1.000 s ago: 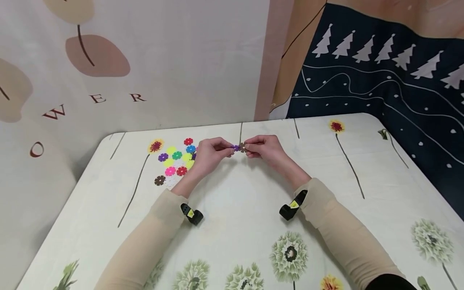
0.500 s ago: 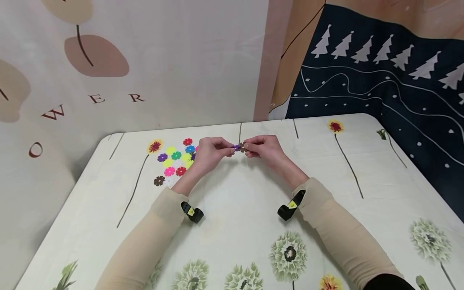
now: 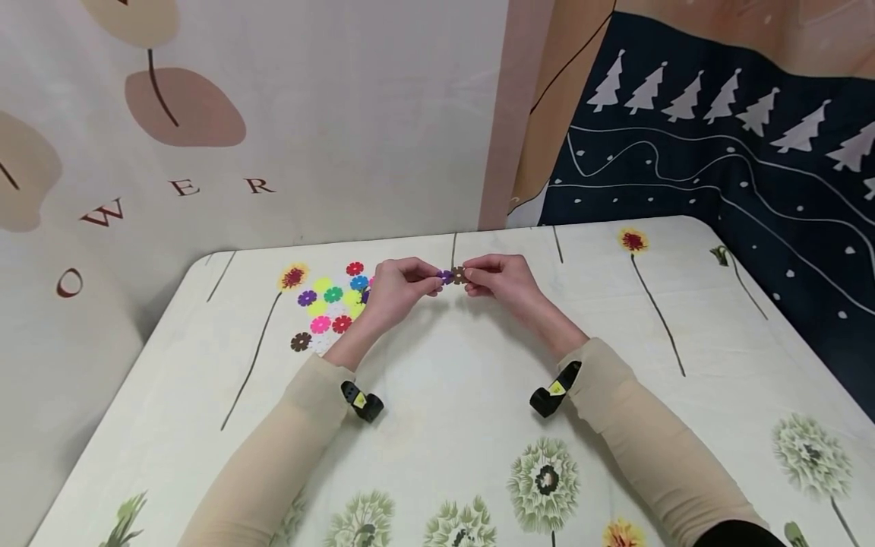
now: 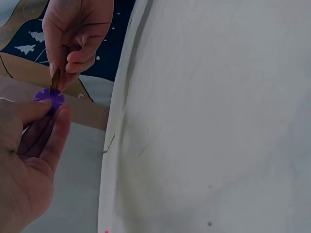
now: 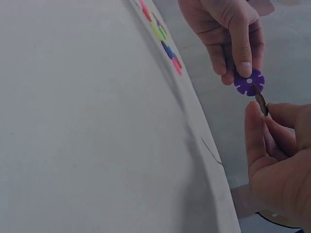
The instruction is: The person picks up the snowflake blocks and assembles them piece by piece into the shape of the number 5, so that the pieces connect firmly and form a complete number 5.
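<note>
Between thumb and fingers, my left hand (image 3: 399, 290) pinches a purple notched disc (image 5: 249, 82), a flat round piece with slots around its rim and a small hole in the middle. My right hand (image 3: 504, 282) pinches a brown notched disc (image 3: 459, 276). Both wrist views show the brown disc edge-on, crossing the purple one at its rim; how deep the slots sit in each other I cannot tell. The two discs are held above the far part of the table, and fingertips cover part of each.
Left of my left hand, several loose notched discs lie in a group on the table, among them a pink disc (image 3: 320, 324), a green disc (image 3: 333, 294) and a brown disc (image 3: 301, 342). A flower-printed cloth (image 3: 437, 425) covers the table; a printed curtain (image 3: 355, 121) hangs behind it.
The brown disc has turned slightly and its face shows more fully in the head view. Both hands stay in nearly the same place, still pinching the joined-looking discs.
</note>
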The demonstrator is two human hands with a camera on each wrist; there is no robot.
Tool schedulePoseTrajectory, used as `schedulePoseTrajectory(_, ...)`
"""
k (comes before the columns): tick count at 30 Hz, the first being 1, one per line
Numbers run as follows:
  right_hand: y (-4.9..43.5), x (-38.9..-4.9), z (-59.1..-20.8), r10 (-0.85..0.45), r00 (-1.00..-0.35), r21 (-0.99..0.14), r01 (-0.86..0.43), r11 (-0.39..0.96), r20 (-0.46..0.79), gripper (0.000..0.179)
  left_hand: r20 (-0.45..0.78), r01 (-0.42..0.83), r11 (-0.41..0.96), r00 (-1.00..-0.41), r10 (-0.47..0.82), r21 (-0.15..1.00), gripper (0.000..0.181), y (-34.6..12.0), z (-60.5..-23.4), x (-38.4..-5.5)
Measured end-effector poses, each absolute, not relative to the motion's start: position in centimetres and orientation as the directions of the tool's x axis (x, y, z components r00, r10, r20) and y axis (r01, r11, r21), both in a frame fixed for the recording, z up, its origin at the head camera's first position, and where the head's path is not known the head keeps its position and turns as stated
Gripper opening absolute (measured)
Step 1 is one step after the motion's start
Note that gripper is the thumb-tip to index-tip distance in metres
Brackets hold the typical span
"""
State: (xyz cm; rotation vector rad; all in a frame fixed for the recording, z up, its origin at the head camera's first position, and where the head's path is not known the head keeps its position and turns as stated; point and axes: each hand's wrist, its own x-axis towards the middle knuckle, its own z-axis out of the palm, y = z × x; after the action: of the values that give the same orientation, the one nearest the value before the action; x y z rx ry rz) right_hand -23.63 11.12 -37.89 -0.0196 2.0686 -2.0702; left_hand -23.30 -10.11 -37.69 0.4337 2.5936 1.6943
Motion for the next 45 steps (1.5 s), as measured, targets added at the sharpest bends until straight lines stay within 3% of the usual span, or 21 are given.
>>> schedulePoseTrajectory(6, 11.2, -23.5, -38.1, -0.153, -0.987, -0.998, 0.034, 0.057, -0.042, 0.033, 0.096, 0.186, 0.378, -0.965, 0.244, 0.907, 0.014, -10.4, -37.6, -23.1)
schedulePoseTrajectory(15, 10.8, -23.4, -38.4, -0.209, -0.971, -0.971, -0.155, 0.180, 0.116, 0.025, 0.080, 0.174, 0.340, -0.959, 0.272, 0.924, 0.016, -10.5, -37.5, -22.9)
schedulePoseTrajectory(27, 10.3, -23.1, -38.2, -0.245, -0.968, -0.968, -0.118, 0.223, 0.061, 0.017, 0.065, 0.175, 0.353, -0.951, 0.304, 0.919, 0.019, -11.8, -37.4, -22.6)
schedulePoseTrajectory(38, 11.2, -22.9, -37.4, -0.242, -0.969, -0.969, -0.111, 0.220, 0.055, 0.018, -0.006, 0.124, 0.511, -0.969, 0.246, 0.851, 0.026, -18.8, -36.8, -22.3)
schedulePoseTrajectory(45, 11.9, -22.8, -37.4, -0.243, -0.968, -0.968, -0.112, 0.226, 0.055, 0.020, -0.064, 0.145, 0.634, -0.953, 0.295, 0.760, 0.018, -22.4, -37.0, -21.6)
